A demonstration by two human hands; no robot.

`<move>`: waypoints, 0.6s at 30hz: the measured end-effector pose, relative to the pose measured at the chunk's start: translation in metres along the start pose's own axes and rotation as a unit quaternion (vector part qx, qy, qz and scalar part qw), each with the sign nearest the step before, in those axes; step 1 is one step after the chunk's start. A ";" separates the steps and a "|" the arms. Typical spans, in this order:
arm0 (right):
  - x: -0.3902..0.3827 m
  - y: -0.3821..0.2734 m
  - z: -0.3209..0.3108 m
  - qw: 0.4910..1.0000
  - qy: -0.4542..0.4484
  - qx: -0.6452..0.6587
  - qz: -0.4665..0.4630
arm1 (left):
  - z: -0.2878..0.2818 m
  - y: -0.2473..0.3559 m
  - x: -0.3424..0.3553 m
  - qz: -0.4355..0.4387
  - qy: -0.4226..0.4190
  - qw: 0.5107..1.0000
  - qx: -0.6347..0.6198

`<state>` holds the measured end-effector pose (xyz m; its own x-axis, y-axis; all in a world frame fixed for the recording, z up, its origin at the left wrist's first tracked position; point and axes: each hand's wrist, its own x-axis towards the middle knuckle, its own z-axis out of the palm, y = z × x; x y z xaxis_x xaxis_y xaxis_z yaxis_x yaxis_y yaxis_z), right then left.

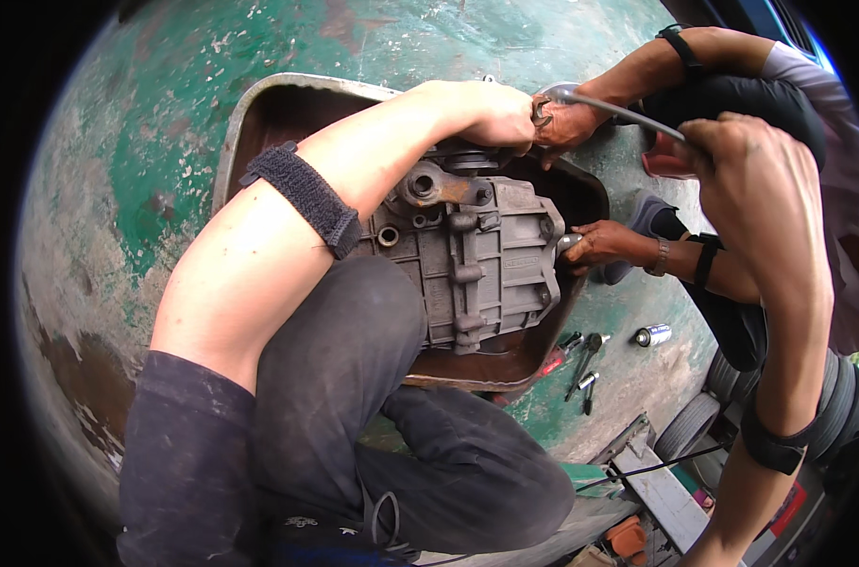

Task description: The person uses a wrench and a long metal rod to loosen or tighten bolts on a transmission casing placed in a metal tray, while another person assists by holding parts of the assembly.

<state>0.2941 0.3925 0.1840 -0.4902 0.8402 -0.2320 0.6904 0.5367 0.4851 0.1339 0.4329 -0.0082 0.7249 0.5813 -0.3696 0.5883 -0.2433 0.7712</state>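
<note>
A grey metal gearbox (505, 269) lies in a rusty-brown metal tub (288, 104). Over the tub's far edge, my left hand (503, 118) is closed, its fingers curled around something I cannot make out; a dark, jaw-like metal end (542, 111) shows beside it. My right hand (755, 175) is raised at the right, gripping a long metal bar (628, 115) whose rounded head reaches the co-worker's hand (569, 123) next to my left. The co-worker's other hand (599, 244) holds the shaft end of the gearbox. A dark round pulley-like part (472, 159) sits below my left hand.
The co-worker squats at the right, a shoe (628, 213) near the tub. Hand tools (588, 364) and a small spray can (653, 335) lie on the worn green floor (165, 123). Tyres (689, 425) and a metal beam (661, 482) stand lower right. My bent knee (363, 302) touches the tub area.
</note>
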 end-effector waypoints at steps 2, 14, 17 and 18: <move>0.012 0.007 -0.012 0.999 -0.039 0.002 0.009 | 0.000 0.001 0.001 0.005 0.003 0.999 0.036; 0.042 0.012 -0.024 0.978 0.062 -0.065 -0.190 | -0.004 0.004 -0.002 -0.004 -0.046 0.999 -0.010; 0.057 0.013 -0.019 0.944 0.149 -0.054 -0.290 | -0.003 0.003 -0.003 0.014 -0.021 0.999 0.039; 0.062 0.013 -0.020 0.960 0.099 -0.054 -0.257 | -0.003 0.003 -0.002 -0.008 -0.020 0.999 0.027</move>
<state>0.2623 0.4500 0.1926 -0.8496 0.4305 -0.3048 0.2774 0.8562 0.4359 0.1328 0.4329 -0.0038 0.7284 0.5548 -0.4020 0.6169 -0.2759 0.7371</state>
